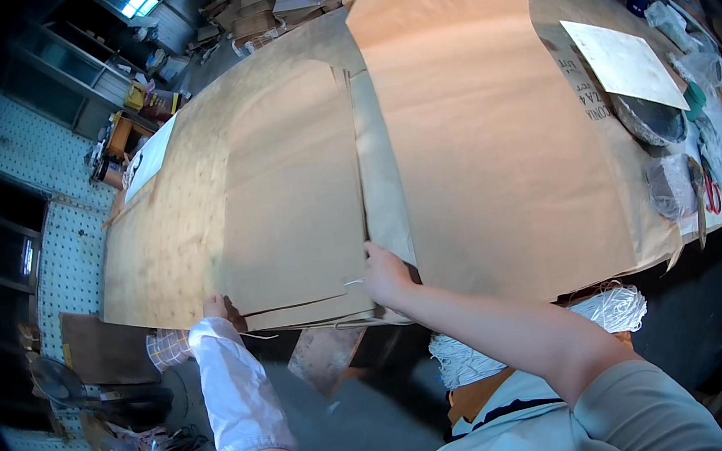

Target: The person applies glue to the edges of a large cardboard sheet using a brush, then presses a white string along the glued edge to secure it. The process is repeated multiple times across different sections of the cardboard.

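Observation:
A stack of brown kraft paper sheets (295, 197) lies on the wooden table in front of me, its near edges slightly fanned. My left hand (219, 307), in a white sleeve cover, is closed at the stack's near left corner. At the near right corner, my bare right hand (386, 274) has its fingers bent around the paper's edge. A short white string (352, 282) shows by the right hand, and another white string (260, 336) sticks out below the near edge. The fingertips of both hands are partly hidden.
A taller pile of orange-brown paper (495, 148) runs along the table (173, 220) to my right. Beyond it are a white board (625, 62), red-handled scissors (712, 193) and plastic wraps. Bundles of white string (611, 308) hang near my waist. Cardboard (274, 8) is heaped behind.

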{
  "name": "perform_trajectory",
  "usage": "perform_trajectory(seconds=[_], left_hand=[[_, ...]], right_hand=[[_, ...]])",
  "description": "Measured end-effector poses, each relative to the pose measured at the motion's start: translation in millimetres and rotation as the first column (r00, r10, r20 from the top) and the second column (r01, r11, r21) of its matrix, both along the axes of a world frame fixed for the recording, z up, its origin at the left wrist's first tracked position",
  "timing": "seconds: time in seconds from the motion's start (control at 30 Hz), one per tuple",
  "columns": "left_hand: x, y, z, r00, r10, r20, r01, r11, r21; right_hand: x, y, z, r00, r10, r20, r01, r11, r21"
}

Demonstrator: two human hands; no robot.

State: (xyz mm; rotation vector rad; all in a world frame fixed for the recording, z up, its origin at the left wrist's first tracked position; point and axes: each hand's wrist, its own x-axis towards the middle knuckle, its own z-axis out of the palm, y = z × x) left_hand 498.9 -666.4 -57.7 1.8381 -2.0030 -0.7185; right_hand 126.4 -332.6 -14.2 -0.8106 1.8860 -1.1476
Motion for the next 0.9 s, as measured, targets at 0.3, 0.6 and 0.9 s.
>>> perform_trajectory(seconds=[0.3, 0.6, 0.9], left_hand=[[15, 11, -14, 0.995, -0.02, -0.1, 0.031, 0.993, 0.116], [-90, 117, 4, 0.83, 0.276, 0.484, 0.06, 0.819, -0.57], [-264, 411, 71, 0.667, -0.711, 0.222, 0.692, 0.481, -0.539]], right_hand=[[25, 16, 15, 0.972, 0.043, 0.23, -0.059, 0.996, 0.064], [-4, 90, 34, 0.917, 0.39, 0.083, -0.388, 0.921, -0.033], [-214, 359, 95, 0.552, 0.024, -0.833, 0.105, 0.99, 0.098]])
